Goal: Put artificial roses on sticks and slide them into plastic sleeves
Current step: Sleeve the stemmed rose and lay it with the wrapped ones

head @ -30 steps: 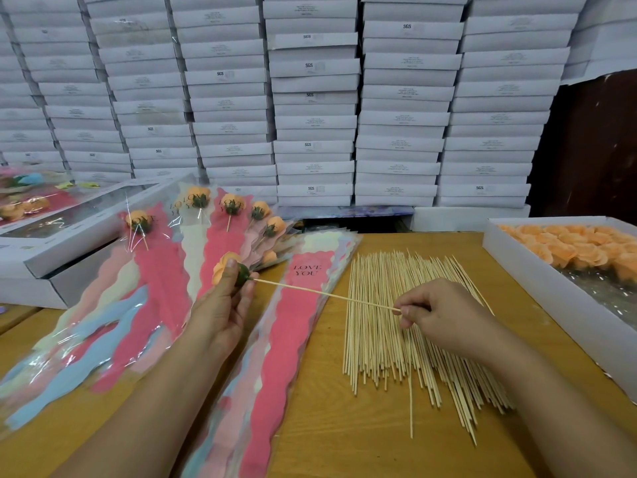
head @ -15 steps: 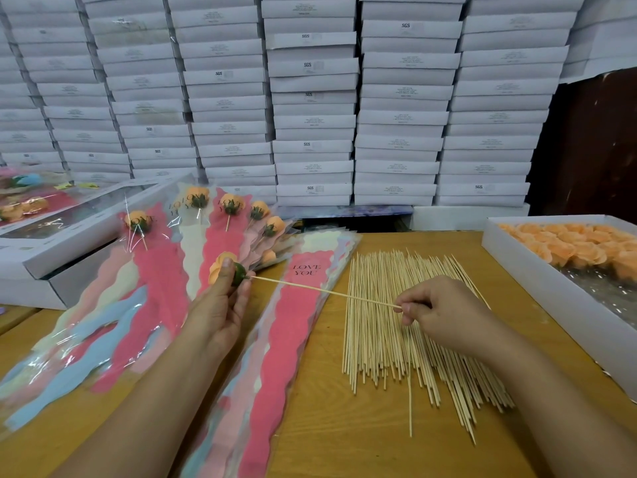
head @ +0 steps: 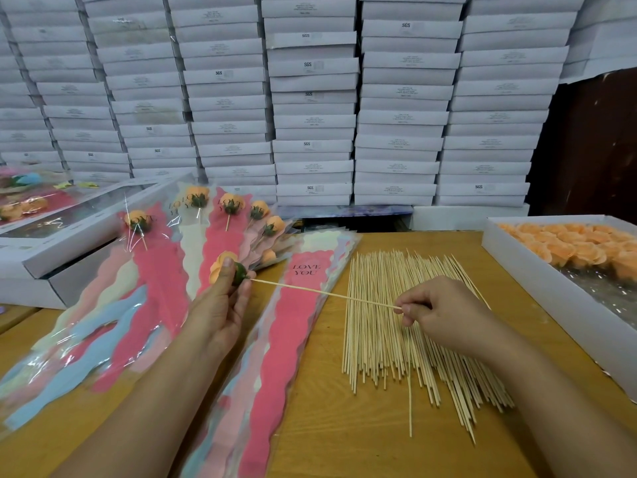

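My left hand holds an orange artificial rose by its green base, above the sleeves. A thin wooden stick runs from that base to my right hand, which pinches its far end. Its tip sits in the rose's base. Below the stick lies a stack of empty plastic sleeves with a pink "LOVE YOU" panel. Several filled sleeves with roses fan out to the left. A pile of loose sticks lies on the table under my right hand.
A white box of orange rose heads stands at the right on the wooden table. Flat window boxes sit at the left. A wall of stacked white boxes fills the back.
Both hands have stayed almost in place with the rose and stick between them; the stick seems pushed slightly further into the rose's base.
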